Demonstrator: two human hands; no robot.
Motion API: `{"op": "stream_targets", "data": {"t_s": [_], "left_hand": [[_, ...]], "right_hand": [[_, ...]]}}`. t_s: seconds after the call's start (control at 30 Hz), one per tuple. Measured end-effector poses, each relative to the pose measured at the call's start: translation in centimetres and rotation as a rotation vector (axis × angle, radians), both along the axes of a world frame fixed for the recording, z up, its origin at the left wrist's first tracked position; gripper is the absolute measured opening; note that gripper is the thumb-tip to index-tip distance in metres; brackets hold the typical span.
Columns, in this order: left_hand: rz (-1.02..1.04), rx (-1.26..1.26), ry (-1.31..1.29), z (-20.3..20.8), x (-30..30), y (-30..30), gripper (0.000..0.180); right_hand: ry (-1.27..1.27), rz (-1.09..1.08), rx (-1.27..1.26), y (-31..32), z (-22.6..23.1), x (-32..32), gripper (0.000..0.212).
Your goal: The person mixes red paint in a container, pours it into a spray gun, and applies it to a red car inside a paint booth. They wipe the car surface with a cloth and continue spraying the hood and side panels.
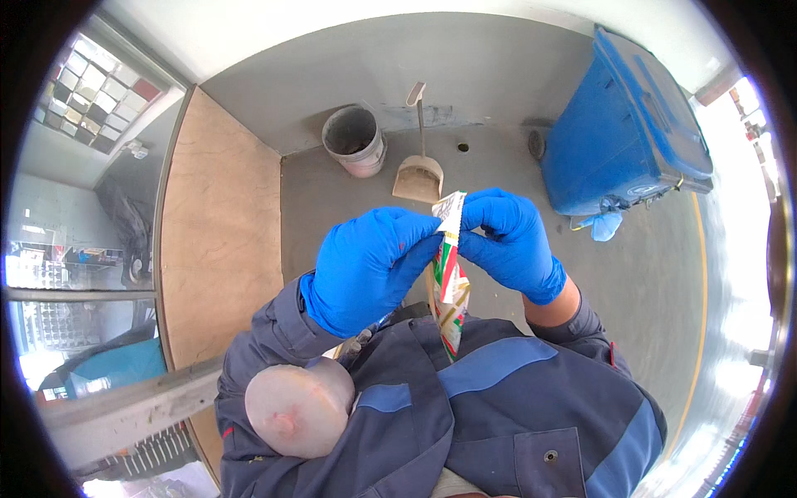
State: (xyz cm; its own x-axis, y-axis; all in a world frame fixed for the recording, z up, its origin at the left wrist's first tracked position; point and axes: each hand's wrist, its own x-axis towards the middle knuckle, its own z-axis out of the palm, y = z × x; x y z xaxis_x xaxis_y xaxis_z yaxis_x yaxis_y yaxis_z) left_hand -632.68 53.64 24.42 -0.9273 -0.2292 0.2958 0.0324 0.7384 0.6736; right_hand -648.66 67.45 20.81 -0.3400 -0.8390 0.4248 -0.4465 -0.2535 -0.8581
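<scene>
Both my hands wear blue gloves and meet in front of my chest. Between them hangs a narrow, shiny packet (pixel 449 286), white with green, red and gold bands. My left hand (pixel 365 264) pinches its upper end from the left. From the right, my right hand (pixel 510 241) grips the same end, thumb and fingers pressed together. Whether the packet's top is torn cannot be made out. Against my left sleeve sits a whitish, round-ended, cylinder-like object (pixel 299 409) with a pinkish mark; how it is held there is hidden.
A grey bucket (pixel 365 156) stands by the far wall, beside a long-handled dustpan (pixel 418 180). At the right is a blue wheeled bin (pixel 594 137) with a light blue bag (pixel 601 226) hanging from it. A tan board (pixel 220 224) and glass panes line the left.
</scene>
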Motion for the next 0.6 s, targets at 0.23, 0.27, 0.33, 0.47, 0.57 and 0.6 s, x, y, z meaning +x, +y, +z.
{"op": "stream_targets", "data": {"t_s": [0.23, 0.27, 0.33, 0.47, 0.57, 0.6], "left_hand": [[-0.015, -0.302, 0.102, 0.3, -4.4, -7.5, 0.014], [-0.023, -0.335, 0.106, 0.6, -4.7, -8.8, 0.013], [-0.042, -0.404, 0.111, 1.4, -5.2, -11.4, 0.01], [-0.071, -0.515, 0.049, 2.3, -5.3, -16.2, 0.011], [-0.021, -0.528, 0.07, 2.3, -5.3, -19.9, 0.011], [0.012, -0.509, 0.085, 2.2, -5.4, -21.0, 0.011]], "right_hand": [[0.328, -0.05, 0.075, -6.6, 1.7, -3.8, 0.017], [0.387, -0.065, 0.083, -7.6, 2.1, -4.0, 0.017], [0.444, -0.08, 0.076, -9.8, 2.9, -4.3, 0.016], [0.542, -0.071, 0.138, -14.3, 3.7, -4.7, 0.016], [0.573, -0.016, 0.111, -17.1, 3.5, -5.5, 0.015], [0.507, -0.122, 0.199, -17.5, 3.5, -5.9, 0.013]]}}
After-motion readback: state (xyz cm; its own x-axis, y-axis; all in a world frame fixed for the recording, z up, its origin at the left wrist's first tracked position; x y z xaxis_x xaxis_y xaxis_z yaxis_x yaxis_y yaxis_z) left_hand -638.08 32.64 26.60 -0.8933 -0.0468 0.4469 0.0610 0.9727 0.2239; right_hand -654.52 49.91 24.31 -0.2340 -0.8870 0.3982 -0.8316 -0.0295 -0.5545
